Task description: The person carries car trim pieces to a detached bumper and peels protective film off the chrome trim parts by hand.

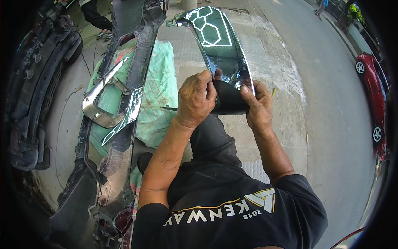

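Note:
My left hand is closed at the lower left edge of a glossy chrome trim piece, fingers pinched together; a thin pointed thing sticks out behind the wrist, and what the fingertips hold is too small to name. My right hand grips the trim's lower right edge, thumb on its face. Between the hands the trim's bottom end looks black. Reflected white hexagon lines show near its top. A second chrome trim with a loop shape lies to the left on a long dark bumper.
Green checked cloth lies under the bumper. Another black bumper part stands at far left. A person's legs show at the upper left, another person at the top right. A red car is beside the road.

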{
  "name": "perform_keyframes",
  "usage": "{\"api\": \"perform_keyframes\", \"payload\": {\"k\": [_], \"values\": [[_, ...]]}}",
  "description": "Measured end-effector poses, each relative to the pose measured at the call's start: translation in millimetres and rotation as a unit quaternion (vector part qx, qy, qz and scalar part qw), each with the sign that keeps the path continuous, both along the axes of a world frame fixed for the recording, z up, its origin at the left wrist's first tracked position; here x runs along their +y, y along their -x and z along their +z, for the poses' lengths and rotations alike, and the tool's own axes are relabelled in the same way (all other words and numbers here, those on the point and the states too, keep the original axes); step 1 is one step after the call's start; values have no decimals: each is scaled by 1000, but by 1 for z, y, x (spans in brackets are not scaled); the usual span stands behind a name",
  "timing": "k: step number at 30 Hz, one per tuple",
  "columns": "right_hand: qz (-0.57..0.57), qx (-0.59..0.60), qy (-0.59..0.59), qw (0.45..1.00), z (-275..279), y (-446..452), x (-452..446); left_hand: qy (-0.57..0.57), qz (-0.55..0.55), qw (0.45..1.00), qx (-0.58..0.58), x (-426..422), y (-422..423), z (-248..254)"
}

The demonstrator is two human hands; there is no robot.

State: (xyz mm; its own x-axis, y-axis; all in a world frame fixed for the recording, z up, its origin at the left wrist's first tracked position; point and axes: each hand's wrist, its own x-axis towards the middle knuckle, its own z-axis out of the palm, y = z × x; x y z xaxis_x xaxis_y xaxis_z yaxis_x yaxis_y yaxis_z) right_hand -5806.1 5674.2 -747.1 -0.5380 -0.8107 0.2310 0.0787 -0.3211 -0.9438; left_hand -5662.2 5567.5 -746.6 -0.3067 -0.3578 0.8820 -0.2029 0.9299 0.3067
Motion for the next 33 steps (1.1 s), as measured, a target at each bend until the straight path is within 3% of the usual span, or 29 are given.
{"api": "perform_keyframes", "payload": {"k": [9,15,27,33], "values": [[8,-9,0,1000,2,-1,3,2,-60,998,10,-7,0,1],[11,-15,-1,1000,4,1,2,-77,-127,988,42,7,-5,-3],[24,-1,-5,1000,9,-4,1,-15,21,1000,-15,6,-15,2],[30,13,-5,999,11,-6,0,-17,27,999,-17,6,-14,5]]}}
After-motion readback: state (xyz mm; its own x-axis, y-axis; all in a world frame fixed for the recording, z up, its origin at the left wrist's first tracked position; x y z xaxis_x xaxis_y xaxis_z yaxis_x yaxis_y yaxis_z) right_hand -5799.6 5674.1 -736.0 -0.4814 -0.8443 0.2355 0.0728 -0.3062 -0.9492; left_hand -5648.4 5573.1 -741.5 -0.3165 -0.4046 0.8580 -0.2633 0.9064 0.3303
